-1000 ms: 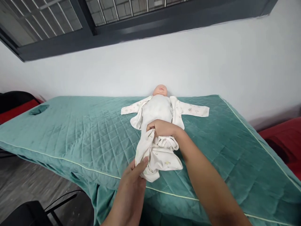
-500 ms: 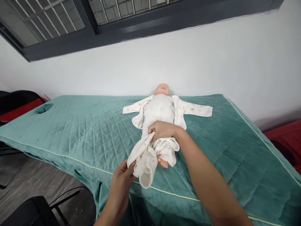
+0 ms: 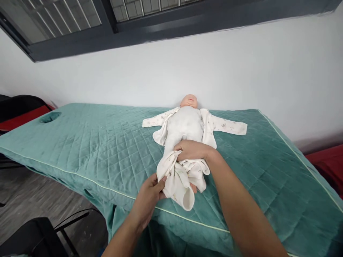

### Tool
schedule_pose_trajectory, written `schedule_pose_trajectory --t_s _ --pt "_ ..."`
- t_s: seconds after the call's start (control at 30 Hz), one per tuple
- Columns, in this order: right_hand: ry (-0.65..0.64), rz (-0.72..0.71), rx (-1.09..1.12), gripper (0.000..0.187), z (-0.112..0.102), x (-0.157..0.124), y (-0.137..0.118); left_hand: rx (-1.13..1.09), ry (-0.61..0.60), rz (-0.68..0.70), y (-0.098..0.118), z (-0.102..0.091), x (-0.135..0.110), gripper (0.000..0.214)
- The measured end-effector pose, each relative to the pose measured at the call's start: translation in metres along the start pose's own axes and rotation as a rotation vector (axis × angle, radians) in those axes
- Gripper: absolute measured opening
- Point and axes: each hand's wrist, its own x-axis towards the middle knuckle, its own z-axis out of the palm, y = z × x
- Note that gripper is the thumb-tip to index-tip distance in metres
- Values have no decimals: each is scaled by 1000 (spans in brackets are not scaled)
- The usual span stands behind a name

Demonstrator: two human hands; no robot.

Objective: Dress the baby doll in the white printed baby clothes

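A baby doll point(image 3: 184, 123) lies on its back on a green quilted table point(image 3: 93, 146), head toward the wall. A white printed romper point(image 3: 178, 175) is open under it, sleeves spread to both sides. My right hand point(image 3: 191, 150) is closed on the bunched cloth at the doll's hips. My left hand point(image 3: 148, 194) pinches the lower leg part of the romper near the table's front edge. A bare doll foot point(image 3: 193, 187) peeks out from the cloth.
A white wall and a dark window frame point(image 3: 160, 28) stand behind the table. Red cushioned furniture point(image 3: 325, 166) is at the right and far left. A black chair frame point(image 3: 34, 235) stands on the floor at the lower left.
My left hand drew the romper leg down toward the front edge, then pushed it back up over the doll's leg. My right hand stayed at the hips.
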Motion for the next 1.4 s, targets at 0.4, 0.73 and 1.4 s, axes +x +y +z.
schedule_pose_trajectory --t_s 0.4,0.73,1.4 --pt "39 -110 95 18 -4 -5 3 152 44 264 9 -23 41 38" --pt "99 -34 153 27 -2 -6 -3 610 140 535 41 -35 89 19" --pt "359 -55 398 36 -3 3 17 1487 113 960 70 -22 135 35"
